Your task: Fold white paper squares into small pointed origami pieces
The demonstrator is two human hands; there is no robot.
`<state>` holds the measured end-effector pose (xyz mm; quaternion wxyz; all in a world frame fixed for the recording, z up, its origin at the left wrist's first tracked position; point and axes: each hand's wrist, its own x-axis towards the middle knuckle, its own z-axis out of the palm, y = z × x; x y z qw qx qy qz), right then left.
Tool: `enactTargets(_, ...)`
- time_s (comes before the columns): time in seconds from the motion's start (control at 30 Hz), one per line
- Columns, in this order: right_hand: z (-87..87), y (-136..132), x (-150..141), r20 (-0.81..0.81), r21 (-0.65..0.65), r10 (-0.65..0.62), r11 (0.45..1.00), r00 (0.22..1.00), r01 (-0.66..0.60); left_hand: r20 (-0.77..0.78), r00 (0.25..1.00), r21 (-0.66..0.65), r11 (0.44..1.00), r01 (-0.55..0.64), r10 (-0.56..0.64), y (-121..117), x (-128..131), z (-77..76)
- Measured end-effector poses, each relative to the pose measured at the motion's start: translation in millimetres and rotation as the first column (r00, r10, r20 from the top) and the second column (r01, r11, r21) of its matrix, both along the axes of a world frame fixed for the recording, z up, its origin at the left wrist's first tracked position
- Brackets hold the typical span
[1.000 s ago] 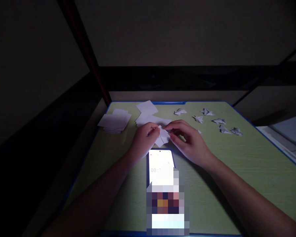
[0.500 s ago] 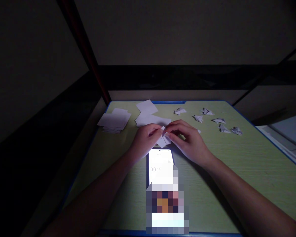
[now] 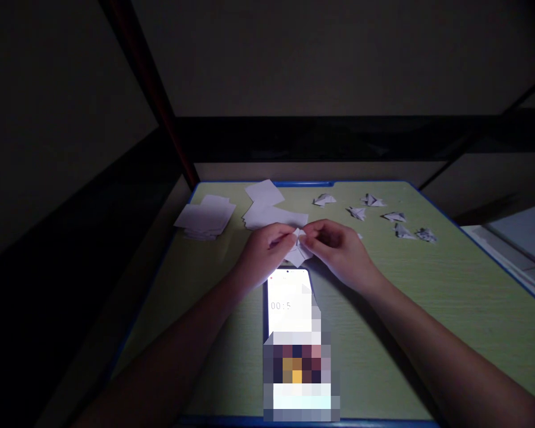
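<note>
A small piece of folded white paper (image 3: 298, 255) is held up between my two hands, just beyond the top of a lit phone. My left hand (image 3: 267, 252) pinches its left side between thumb and fingers. On the opposite side my right hand (image 3: 339, 249) is closed on it, thumb and fingertips close to those of the left. Creases run across the paper, and its side edges are hidden behind the fingers. The phone (image 3: 289, 297) lies face up between my forearms, its screen bright with digits; its lower part is pixelated.
Stacked paper sheets (image 3: 205, 218) lie at the far left of the green table (image 3: 196, 356), and more loose sheets (image 3: 271, 217) behind my left hand. Several folded paper pieces (image 3: 395, 217) are scattered at the far right. A white flat object (image 3: 526, 232) sits beyond the table's right edge.
My right fingers have moved left, closer to my left fingertips, and closed in on the paper. The folded paper has shifted slightly to the right. My left hand has barely moved.
</note>
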<state>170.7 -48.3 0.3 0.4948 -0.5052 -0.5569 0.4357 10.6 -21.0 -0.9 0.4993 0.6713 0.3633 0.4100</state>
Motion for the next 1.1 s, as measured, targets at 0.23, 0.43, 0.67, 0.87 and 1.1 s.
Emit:
enactTargets(0.23,0.0,-0.4,2.0,0.052,0.005,-0.025,1.000,0.998,0.024,-0.022,0.999,0.037,0.999,-0.040,0.041,2.3,0.5,-1.1)
enactTargets(0.43,-0.6,-3.1,-0.2,0.060,0.041,0.012,0.999,0.998,-0.014,-0.001,0.999,0.022,0.999,-0.047,0.047,1.5,1.2,-1.8)
enactTargets(0.67,0.3,-4.3,-0.7,0.088,-0.065,0.108,0.993,0.990,-0.102,0.052,0.992,0.010,0.993,-0.119,0.118,0.7,1.1,3.1)
enactTargets(0.87,1.5,-5.4,-2.6,0.107,-0.084,0.099,0.992,0.989,-0.090,0.090,0.991,-0.017,0.995,-0.098,0.099,-0.7,2.6,3.9)
enactTargets(1.1,3.9,-5.9,-2.3,0.052,-0.122,0.125,0.985,0.991,-0.118,0.083,0.989,-0.031,0.992,-0.122,0.124,-0.6,3.2,4.4)
